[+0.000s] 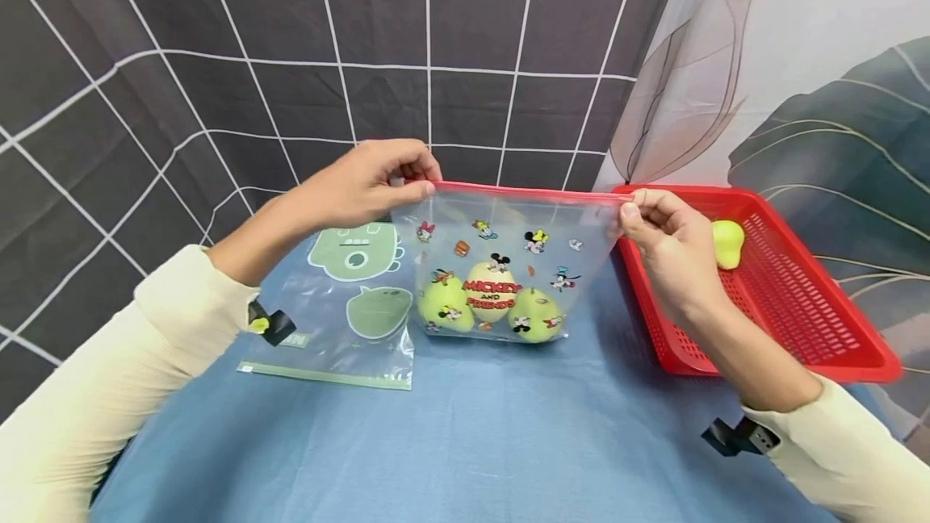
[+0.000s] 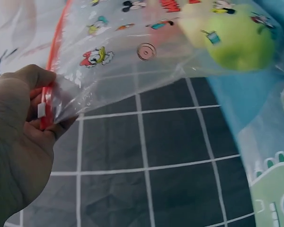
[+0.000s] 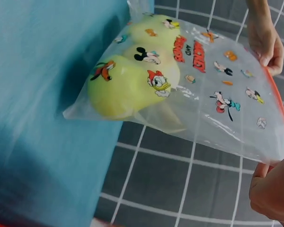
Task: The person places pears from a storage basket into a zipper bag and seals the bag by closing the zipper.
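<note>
A clear zip bag (image 1: pixel 501 224) printed with cartoon figures hangs upright between both hands, its red zip edge stretched straight across the top. Yellow-green pears (image 1: pixel 536 315) lie at its bottom, close over the blue cloth. My left hand (image 1: pixel 370 180) pinches the zip's left end between thumb and fingers; a white slider (image 2: pixel 41 110) sits there in the left wrist view. The right hand (image 1: pixel 672 244) pinches the opposite top corner. In the right wrist view the pears (image 3: pixel 116 90) bunch together inside the bag.
A flat clear bag (image 1: pixel 327 353) with green cartoon prints and a green zip lies on the blue cloth (image 1: pixel 436 442) at left. At right stands a red plastic basket (image 1: pixel 814 265) holding a yellow-green pear (image 1: pixel 727 244). A dark gridded curtain (image 1: pixel 378 23) hangs behind.
</note>
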### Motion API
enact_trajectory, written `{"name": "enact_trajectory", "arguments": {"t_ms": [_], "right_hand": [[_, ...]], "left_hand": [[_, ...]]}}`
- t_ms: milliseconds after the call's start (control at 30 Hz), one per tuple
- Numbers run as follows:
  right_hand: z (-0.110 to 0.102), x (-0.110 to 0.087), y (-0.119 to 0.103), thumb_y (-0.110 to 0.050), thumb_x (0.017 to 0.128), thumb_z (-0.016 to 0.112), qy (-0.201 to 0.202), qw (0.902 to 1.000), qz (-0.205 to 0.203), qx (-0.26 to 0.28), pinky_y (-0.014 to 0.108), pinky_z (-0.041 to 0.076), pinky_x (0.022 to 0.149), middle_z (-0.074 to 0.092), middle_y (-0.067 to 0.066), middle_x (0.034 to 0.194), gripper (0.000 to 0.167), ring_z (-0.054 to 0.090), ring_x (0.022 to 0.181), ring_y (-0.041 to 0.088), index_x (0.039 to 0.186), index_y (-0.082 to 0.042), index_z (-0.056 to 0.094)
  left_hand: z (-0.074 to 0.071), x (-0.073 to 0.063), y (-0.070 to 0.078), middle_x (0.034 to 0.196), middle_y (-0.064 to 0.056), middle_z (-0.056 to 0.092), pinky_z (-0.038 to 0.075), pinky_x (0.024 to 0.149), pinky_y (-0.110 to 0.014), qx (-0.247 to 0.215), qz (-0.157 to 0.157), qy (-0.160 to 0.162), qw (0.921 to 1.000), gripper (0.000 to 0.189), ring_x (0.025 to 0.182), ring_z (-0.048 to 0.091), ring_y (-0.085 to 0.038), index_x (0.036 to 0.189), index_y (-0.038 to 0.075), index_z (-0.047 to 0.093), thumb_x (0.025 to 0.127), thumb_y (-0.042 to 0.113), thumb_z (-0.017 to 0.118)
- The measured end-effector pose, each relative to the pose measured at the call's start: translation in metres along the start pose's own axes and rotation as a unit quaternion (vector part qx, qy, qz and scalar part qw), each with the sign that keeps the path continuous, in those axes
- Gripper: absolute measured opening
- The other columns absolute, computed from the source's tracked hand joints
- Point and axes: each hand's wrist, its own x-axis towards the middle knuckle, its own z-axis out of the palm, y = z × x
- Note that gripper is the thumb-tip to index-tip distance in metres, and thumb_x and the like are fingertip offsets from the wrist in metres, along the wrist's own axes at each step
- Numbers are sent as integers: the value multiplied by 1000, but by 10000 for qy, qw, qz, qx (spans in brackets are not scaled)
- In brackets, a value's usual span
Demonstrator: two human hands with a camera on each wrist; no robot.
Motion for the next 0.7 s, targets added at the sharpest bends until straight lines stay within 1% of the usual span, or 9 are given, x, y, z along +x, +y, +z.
{"name": "enact_trajectory", "arguments": {"t_ms": [100,200,267,367,433,533,600,633,700], "right_hand": [[14,-1,-8,-3,108,72,-49,9999,-128,100,18,65,82,77,-2,89,11,70,83,12,101,-11,73],[25,1,-17,0,107,71,41,9989,-366,284,19,64,78,76,-1,86,12,70,79,12,99,-9,73],[28,2,-23,2,106,71,139,9974,-557,433,19,64,76,76,1,86,12,69,77,13,98,-7,73],[30,4,-30,4,106,70,240,9954,-759,524,19,64,74,75,2,86,12,69,76,14,98,-4,74],[29,5,-34,3,106,71,249,9954,-781,505,18,63,72,75,3,86,11,68,76,14,99,-4,75],[33,3,-36,3,106,71,188,9959,-764,436,18,63,72,75,2,86,11,68,75,14,99,-5,75],[38,0,-36,5,105,70,85,9962,-733,452,18,64,72,76,1,86,13,69,74,13,98,-5,74],[41,-2,-35,7,105,69,19,9963,-727,454,19,65,75,77,1,85,15,70,74,13,98,-6,74],[50,-7,-32,9,106,67,-165,9970,-693,307,20,66,78,77,-2,85,20,71,75,12,97,-8,73]], "left_hand": [[-12,-9,2,97,-6,74,52,76,-22,38,-162,242,9996,8,89,65,-18,114,7,77,109,8,71],[-19,-17,4,96,-5,74,52,73,-23,-14,-281,376,9989,8,87,66,-17,115,9,78,109,8,72],[-20,-19,7,96,-5,74,53,73,-23,-92,-303,357,9989,9,87,66,-16,116,8,77,109,9,72],[-19,-20,9,97,-6,75,53,75,-23,-177,-329,232,9990,10,88,66,-17,118,8,77,110,11,72],[-19,-21,9,98,-7,75,54,75,-23,-195,-327,181,9991,10,89,66,-17,118,8,77,110,11,73],[-24,-24,10,97,-6,75,53,72,-23,-147,-291,267,9991,9,87,67,-16,117,8,77,109,10,73],[-32,-29,12,95,-5,75,53,71,-22,-94,-231,397,9989,8,85,67,-14,116,8,78,108,8,74],[-36,-31,13,95,-4,75,52,70,-21,-55,-213,456,9987,8,83,67,-13,115,8,79,108,7,74],[-47,-39,14,92,-1,75,50,67,-20,61,-196,552,9983,7,79,66,-11,111,8,80,106,5,76]]}}
